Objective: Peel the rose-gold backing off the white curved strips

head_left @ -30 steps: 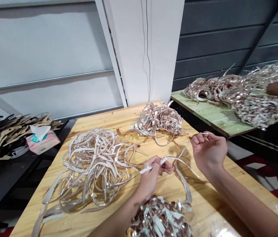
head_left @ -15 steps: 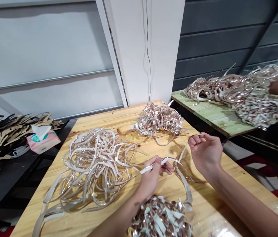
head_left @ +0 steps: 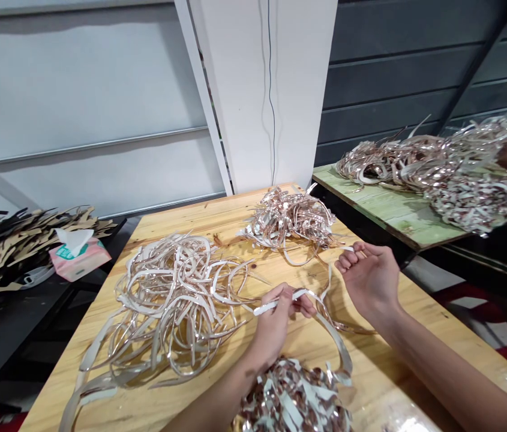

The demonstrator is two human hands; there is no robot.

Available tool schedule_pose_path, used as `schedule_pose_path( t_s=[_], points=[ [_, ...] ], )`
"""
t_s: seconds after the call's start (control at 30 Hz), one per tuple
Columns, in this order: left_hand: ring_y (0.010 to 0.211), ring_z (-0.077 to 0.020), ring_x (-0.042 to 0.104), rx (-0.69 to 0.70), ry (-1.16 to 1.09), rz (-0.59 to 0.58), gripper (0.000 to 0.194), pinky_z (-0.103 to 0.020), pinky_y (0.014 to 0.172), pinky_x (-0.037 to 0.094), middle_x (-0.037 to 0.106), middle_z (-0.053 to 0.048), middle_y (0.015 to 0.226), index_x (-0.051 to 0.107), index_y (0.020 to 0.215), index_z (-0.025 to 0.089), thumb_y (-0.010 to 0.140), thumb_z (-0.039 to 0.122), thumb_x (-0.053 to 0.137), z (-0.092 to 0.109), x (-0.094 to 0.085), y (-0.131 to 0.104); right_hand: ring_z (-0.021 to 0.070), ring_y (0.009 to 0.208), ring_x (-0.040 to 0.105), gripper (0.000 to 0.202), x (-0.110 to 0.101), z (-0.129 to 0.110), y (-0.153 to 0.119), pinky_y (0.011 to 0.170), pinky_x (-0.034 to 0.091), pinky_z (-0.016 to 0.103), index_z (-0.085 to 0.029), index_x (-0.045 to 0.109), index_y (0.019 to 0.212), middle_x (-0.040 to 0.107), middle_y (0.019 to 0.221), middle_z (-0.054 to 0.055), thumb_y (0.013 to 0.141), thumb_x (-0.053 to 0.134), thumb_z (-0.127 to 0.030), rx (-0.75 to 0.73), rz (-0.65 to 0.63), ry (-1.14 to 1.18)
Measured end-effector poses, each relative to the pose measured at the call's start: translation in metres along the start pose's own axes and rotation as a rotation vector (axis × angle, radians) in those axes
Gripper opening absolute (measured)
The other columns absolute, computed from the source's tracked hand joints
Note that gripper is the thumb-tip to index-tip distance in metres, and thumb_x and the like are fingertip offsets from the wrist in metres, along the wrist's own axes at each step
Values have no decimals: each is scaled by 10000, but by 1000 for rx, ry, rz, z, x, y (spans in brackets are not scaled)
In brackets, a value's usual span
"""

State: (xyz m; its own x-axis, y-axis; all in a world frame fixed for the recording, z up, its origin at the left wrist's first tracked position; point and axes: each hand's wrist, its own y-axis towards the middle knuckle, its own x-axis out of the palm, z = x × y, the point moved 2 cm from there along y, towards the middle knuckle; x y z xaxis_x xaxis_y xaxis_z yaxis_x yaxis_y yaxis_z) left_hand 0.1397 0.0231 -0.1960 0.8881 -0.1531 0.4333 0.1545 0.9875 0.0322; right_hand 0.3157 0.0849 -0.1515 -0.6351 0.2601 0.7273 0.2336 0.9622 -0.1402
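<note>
Left hand point(head_left: 281, 303) pinched narrow on a shiny rose-gold strip point(head_left: 264, 308), above the wooden worktop point(head_left: 383, 372). Right hand point(head_left: 365, 273) to its right, fingers curled, pinching a white-looking strip end point(head_left: 347, 248); can't tell if same strip. Loose strip tangle point(head_left: 172, 294) left of both hands, 1 rose-gold bundle point(head_left: 291, 219) beyond them, 1 fringed bundle point(head_left: 296, 399) at near side, partly behind left forearm. Pink tissue pack point(head_left: 80, 262) on dark table point(head_left: 5, 336), far left.
</note>
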Motion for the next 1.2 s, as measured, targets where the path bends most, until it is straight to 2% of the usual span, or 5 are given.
schedule_pose_path(
  t_s=[0.2,0.43,0.6,0.7,1.2],
  points=[
    [725,-207,657,6,-137,44,320,-324,710,530,694,-55,756,659,772,172,955,423,582,7,2,2,116,569,483,108,2,11,-7,508,437,216,-204,590,844,535,695,-28,789,660,-264,-60,-135,-168],
    [730,-221,654,51,-180,50,312,-343,736,539,673,-59,734,660,815,166,929,441,569,10,0,0,271,1152,636,520,12,14,-31,901,513,402,-325,518,1420,558,1449,96,925,670,-271,-452,-639,-850],
    [747,-203,626,71,-211,125,314,-340,782,543,646,-43,764,660,761,176,891,459,621,10,-2,1,276,983,659,131,13,22,-33,892,461,421,-246,703,1050,745,1010,71,1011,584,-283,-520,-925,-1237],
    [775,-203,631,102,-220,150,318,-331,799,538,647,-41,786,668,755,173,885,462,637,10,-4,1,231,796,639,280,15,24,-32,788,432,373,-229,686,860,725,808,29,1058,517,-331,-484,-965,-1307],
    [726,-158,529,181,-65,144,389,-282,747,472,576,6,772,583,806,202,939,564,635,8,-6,-2,223,749,644,298,17,23,-40,723,445,351,-222,664,884,725,809,35,1075,467,-336,-408,-978,-1348]
  ],
)
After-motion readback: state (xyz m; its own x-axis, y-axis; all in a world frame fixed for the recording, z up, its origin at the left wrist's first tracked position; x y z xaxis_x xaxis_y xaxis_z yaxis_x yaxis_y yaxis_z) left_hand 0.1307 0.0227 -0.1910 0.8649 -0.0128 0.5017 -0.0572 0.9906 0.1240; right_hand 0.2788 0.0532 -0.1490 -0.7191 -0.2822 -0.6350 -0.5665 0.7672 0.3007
